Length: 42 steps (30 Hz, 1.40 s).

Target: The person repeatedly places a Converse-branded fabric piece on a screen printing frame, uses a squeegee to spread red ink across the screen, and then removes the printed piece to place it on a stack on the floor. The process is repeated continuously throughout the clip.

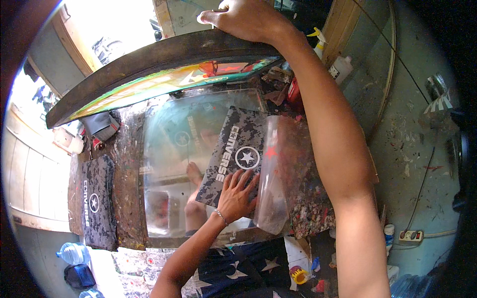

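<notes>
My left hand (pixel 238 196) lies flat with fingers spread on the lower edge of a grey camouflage fabric piece (pixel 233 144) with a white star-in-circle print. The fabric rests on a glass plate (pixel 169 149) set in a paint-stained table. A clear plastic sheet (pixel 276 174) stands curled against the fabric's right side. My right hand (pixel 246 17) reaches far forward and grips the top edge of a dark wooden screen frame (pixel 164 54), which is tilted up above the glass. The frame's colourful mesh (pixel 164 82) faces down.
A stack of similar camouflage fabric pieces (pixel 97 203) lies on the table's left end. A yellow-capped spray bottle (pixel 318 42) and a white bottle (pixel 342 67) stand at the far right. Blue water bottles (pixel 73 253) and a power strip (pixel 410 234) are on the floor.
</notes>
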Available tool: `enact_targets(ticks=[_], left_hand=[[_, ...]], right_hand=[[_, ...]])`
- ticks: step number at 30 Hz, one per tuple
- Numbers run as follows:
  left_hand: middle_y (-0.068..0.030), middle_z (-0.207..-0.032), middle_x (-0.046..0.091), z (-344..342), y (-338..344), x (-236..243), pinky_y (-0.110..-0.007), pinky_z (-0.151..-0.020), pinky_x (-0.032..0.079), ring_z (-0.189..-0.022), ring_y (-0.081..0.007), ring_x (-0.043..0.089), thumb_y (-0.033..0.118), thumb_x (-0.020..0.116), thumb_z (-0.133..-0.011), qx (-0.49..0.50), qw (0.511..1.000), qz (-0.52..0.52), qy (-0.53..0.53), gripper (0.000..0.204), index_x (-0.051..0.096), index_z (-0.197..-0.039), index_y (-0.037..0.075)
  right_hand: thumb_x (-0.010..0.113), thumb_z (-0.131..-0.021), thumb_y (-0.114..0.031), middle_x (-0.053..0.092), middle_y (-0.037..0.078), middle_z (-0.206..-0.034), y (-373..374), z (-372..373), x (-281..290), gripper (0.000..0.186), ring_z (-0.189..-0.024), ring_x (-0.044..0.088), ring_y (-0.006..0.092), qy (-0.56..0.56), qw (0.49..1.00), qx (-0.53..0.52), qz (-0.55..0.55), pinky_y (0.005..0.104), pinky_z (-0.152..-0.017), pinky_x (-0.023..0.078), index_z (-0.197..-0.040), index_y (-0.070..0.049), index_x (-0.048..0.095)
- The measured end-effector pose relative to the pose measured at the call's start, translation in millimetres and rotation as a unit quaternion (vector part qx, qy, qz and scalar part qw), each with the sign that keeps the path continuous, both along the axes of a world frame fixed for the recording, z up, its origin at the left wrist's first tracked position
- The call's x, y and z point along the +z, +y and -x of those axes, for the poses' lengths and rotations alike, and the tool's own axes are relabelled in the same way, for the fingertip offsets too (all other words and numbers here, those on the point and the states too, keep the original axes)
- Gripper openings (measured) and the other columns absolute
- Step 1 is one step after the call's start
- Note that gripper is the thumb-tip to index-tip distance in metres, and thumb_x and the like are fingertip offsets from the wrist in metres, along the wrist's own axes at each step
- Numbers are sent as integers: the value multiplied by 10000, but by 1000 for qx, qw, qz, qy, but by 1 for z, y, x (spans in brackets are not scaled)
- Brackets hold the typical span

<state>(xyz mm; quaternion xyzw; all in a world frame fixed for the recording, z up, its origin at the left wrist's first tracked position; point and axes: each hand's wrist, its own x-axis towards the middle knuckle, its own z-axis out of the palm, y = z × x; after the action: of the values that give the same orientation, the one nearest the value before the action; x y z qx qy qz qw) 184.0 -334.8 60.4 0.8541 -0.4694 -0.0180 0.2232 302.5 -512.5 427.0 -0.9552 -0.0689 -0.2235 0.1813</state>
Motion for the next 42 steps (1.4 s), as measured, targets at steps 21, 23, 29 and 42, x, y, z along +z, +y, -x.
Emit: enact_targets(ticks=[21,23,29,42], left_hand=[[-99,-1638,333,2,4,45,-594,-1248,66,-1534,-325,249,467,514,-1012,-77,990,116,28,658,395,-1553,113],[-103,-1614,375,7,-20,55,-583,-1253,73,-1520,-314,288,456,540,-1005,-141,984,111,-8,643,430,-1530,101],[-103,-1416,597,0,-13,41,-590,-1250,116,-1458,-262,405,497,595,-971,-96,991,19,-88,575,618,-1355,70],[-4,-1662,305,-50,126,7,-662,-1210,-60,-1570,-260,147,594,534,-961,88,990,-108,-7,776,377,-1574,145]], right_hand=[[597,-934,-450,685,313,-1097,-1,-13,-5,556,-1056,666,455,-37,999,-14,22,466,-970,514,-1003,89,716],[600,-933,-448,686,311,-1098,-2,-11,-1,555,-1051,668,453,-12,1000,-15,4,468,-967,512,-1004,90,716],[608,-930,-452,679,334,-1081,-3,-8,1,564,-1054,667,454,-10,999,22,22,470,-968,509,-1000,96,717],[604,-931,-475,693,309,-1063,-2,-15,-2,546,-1048,669,449,-25,999,-8,35,475,-965,505,-954,53,743]])
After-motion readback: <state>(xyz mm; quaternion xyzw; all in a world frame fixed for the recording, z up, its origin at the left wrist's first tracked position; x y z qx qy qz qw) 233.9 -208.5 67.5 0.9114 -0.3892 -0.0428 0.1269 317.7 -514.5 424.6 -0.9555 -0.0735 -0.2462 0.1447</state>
